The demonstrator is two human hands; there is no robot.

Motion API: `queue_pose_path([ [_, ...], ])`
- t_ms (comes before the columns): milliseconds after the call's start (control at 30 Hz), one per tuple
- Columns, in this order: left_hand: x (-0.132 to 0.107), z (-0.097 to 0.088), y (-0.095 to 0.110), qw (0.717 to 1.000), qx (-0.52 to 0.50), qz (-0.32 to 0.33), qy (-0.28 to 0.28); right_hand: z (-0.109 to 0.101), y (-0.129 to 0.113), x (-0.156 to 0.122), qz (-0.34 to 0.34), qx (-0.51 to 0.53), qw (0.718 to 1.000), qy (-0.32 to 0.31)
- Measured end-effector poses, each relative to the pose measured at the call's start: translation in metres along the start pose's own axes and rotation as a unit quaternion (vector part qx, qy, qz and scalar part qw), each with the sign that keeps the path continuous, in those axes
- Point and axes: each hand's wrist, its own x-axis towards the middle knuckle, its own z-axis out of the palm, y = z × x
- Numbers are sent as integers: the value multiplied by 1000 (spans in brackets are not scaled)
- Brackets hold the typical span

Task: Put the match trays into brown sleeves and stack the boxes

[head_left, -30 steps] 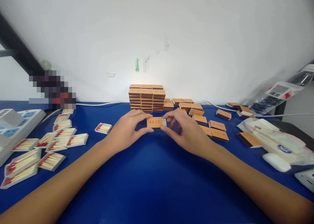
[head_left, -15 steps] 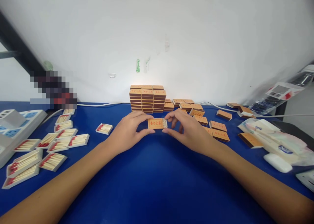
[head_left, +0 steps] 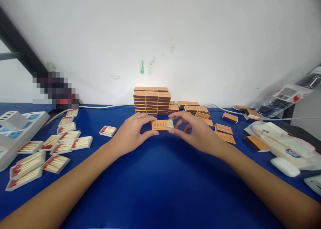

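Note:
An orange matchbox with red lettering is held level between my hands, in front of the tall stack. My left hand pinches the sleeve's left end between thumb and fingers. At the other end, the white inner tray sticks partly out of the sleeve, with pale matchsticks showing. My right hand has thumb and index finger on the tray's front and back edges, the other fingers curled behind. Behind the matchbox, closed matchboxes stand in neat columns against the wall.
Several open trays of red-tipped matches lie at left, one tray nearer the middle. Loose matchboxes are scattered at right. A power strip borders the left; a tissue pack and plastic bottle the right. Cables run along the wall.
The inner tray has slid further out of the sleeve to the right, and my right hand has shifted right with it. My left hand keeps hold of the sleeve.

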Motion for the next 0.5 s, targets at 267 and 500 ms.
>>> queue_pose_path([
  [267, -1, 3, 1, 1000, 6, 22, 8, -2, 1, -3, -68, -71, 995, -30],
  [500, -5, 6, 4, 999, 24, 46, -4, -5, 4, -4, -76, -99, 990, -64],
])
